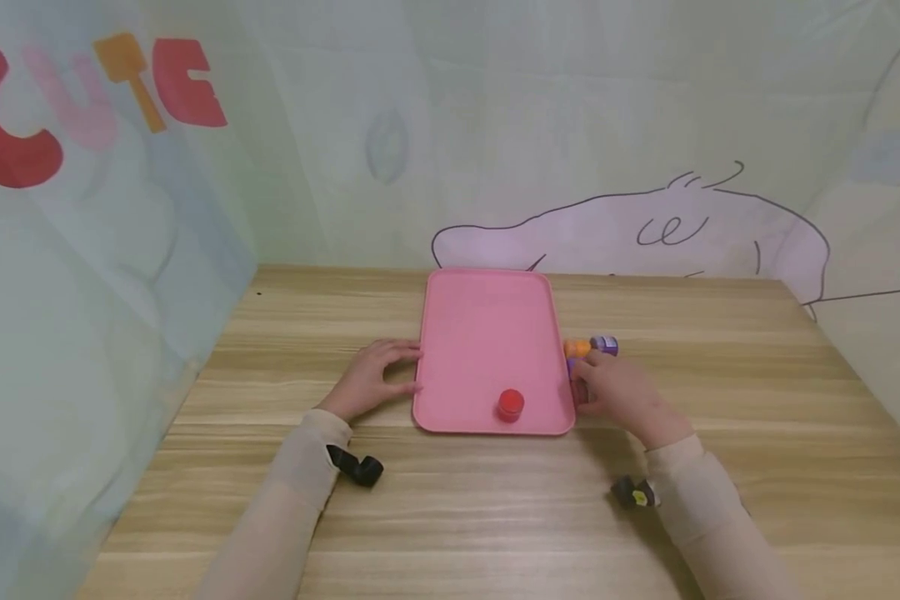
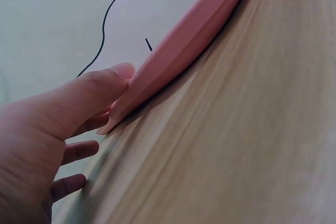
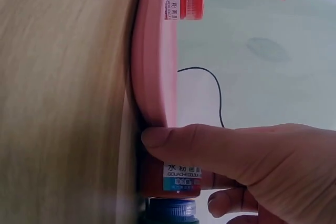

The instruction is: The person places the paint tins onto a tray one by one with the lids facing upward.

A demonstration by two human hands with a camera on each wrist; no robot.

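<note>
A pink tray (image 1: 487,333) lies on the wooden table. On its near right part stands a red gouache paint jar (image 1: 510,405), its label showing in the right wrist view. My left hand (image 1: 375,377) touches the tray's left rim with thumb and fingertips, the fingers spread and loosely bent. Just outside the tray's right edge, my right hand (image 1: 621,392) holds a brownish-red gouache jar (image 3: 181,179) between thumb and fingers. The thumb covers part of that jar. Beyond this hand are an orange jar (image 1: 576,348) and a dark purple jar (image 1: 605,344).
A blue-capped jar (image 3: 170,208) stands right beside the held one. The table (image 1: 480,517) extends around the tray on all sides. Behind it hangs a printed cloth (image 1: 345,150) with cartoon drawings. A black camera (image 1: 356,467) sticks out from the left wrist.
</note>
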